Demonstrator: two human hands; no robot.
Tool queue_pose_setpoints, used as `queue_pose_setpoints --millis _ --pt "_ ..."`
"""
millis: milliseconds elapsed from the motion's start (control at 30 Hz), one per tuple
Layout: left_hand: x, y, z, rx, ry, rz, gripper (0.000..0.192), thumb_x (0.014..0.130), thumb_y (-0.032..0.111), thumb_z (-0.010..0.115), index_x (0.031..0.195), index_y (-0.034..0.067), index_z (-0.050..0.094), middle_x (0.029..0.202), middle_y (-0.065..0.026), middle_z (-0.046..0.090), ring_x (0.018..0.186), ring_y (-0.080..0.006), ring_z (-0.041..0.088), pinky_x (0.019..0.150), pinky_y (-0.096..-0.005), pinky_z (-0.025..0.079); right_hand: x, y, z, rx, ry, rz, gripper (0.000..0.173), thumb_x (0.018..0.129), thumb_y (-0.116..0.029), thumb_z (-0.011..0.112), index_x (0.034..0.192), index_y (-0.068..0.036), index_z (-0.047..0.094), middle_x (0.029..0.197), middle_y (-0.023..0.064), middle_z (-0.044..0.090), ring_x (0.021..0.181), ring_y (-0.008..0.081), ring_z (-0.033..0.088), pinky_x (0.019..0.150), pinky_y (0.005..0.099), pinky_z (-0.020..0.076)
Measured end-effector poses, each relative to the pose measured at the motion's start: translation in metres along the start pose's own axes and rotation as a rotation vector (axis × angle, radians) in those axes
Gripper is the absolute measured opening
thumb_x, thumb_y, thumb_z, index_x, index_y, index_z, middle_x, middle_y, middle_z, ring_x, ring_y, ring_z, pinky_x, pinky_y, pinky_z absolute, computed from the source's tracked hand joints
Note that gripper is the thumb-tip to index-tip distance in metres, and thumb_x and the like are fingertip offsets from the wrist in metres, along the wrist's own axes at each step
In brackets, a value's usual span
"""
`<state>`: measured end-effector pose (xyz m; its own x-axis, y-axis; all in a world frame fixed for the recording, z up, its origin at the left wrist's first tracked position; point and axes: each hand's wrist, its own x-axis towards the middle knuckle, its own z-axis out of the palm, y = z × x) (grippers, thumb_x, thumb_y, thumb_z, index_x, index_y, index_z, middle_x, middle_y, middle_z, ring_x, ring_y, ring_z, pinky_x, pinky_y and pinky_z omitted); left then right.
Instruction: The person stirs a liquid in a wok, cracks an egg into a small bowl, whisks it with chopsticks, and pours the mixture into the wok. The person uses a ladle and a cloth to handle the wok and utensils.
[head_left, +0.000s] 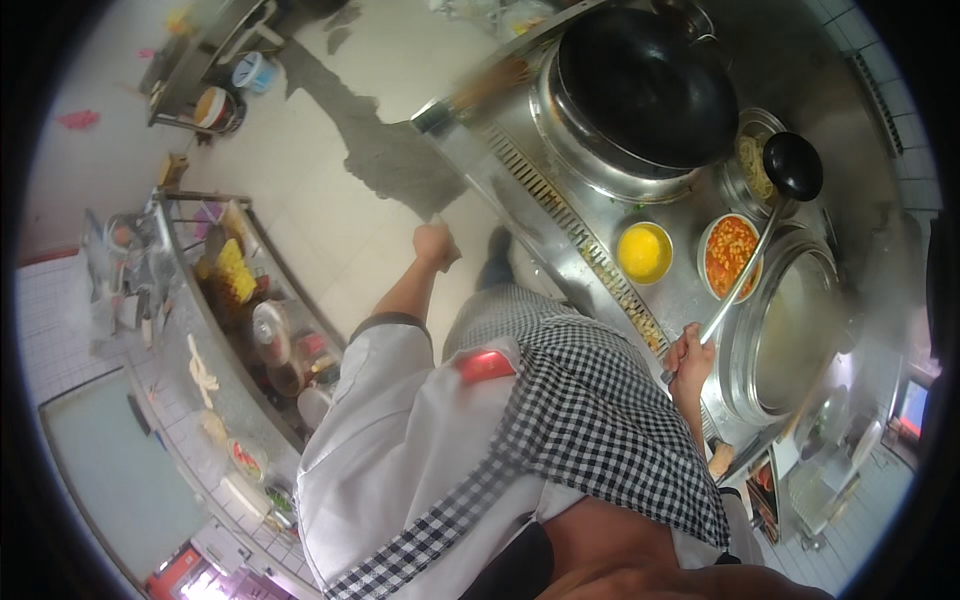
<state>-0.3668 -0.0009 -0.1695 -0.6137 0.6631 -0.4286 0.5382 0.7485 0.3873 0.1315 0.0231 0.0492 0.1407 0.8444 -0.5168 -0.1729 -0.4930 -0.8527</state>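
My right hand (688, 361) grips the long metal handle of a black-bowled ladle (793, 166). The ladle's bowl hangs beside a metal basin of pale strips (752, 166); its handle passes over a white bowl of orange-red food with pale pieces (729, 253). Farther ahead, a large black wok (645, 94) sits tilted on a metal ring of the stove counter. A metal bowl of yellow food (644, 253) stands between wok and drain. My left hand (435, 244) is a fist in front of me, over the floor. A small pale thing, too blurred to name, shows at its top.
A slotted drain (544, 184) holding food scraps runs along the steel counter's front. Close by my right hand stands a big pot of cloudy liquid (796, 330). To my left, a steel table (225, 427) has shelves with several containers. A dark, wet-looking patch (397, 161) marks the floor.
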Motion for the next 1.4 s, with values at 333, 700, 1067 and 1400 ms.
queue_pose_setpoints --millis 333,700,1067,1400 --pt "0.148 -0.007 0.101 -1.170 -0.511 -0.280 0.030 0.089 0.031 0.063 0.109 0.008 0.063 0.098 -0.0105 0.068 0.088 -0.0305 0.066 0.074 -0.0433 0.052 -0.016 -0.030 0.060 -0.068 0.175 0.099 0.013 0.098 -0.013 0.049 0.089 -0.004 0.048 0.050 0.0028 0.042 0.034 0.0135 0.039 0.034 0.0271 0.0329" --pt "0.188 -0.024 0.114 -1.374 -0.927 -0.471 0.034 0.094 0.044 0.052 0.109 0.015 0.062 0.101 -0.0052 0.067 0.089 -0.0285 0.063 0.070 -0.0503 0.048 -0.036 -0.035 0.118 0.038 0.173 0.193 0.005 0.097 -0.011 0.052 0.094 -0.007 0.051 0.054 0.0016 0.042 0.038 0.0127 0.040 0.036 0.0299 0.0337" --pt "0.078 -0.054 0.201 0.080 -0.498 0.686 0.037 0.093 0.039 0.056 0.119 0.013 0.059 0.106 -0.0061 0.064 0.093 -0.0256 0.063 0.079 -0.0418 0.051 -0.048 -0.027 0.064 -0.036 0.154 0.156 0.010 0.096 -0.007 0.052 0.086 -0.005 0.052 0.050 0.0027 0.046 0.036 0.0122 0.041 0.036 0.0277 0.0330" --pt "-0.057 0.004 0.345 0.051 0.174 1.037 0.048 0.080 0.041 0.072 0.114 0.008 0.065 0.108 -0.0103 0.067 0.098 -0.0318 0.066 0.081 -0.0443 0.055 -0.116 0.002 -0.029 -0.046 0.161 0.142 0.007 0.095 -0.006 0.054 0.088 -0.004 0.052 0.050 0.0002 0.042 0.036 0.0101 0.037 0.035 0.0273 0.0285"
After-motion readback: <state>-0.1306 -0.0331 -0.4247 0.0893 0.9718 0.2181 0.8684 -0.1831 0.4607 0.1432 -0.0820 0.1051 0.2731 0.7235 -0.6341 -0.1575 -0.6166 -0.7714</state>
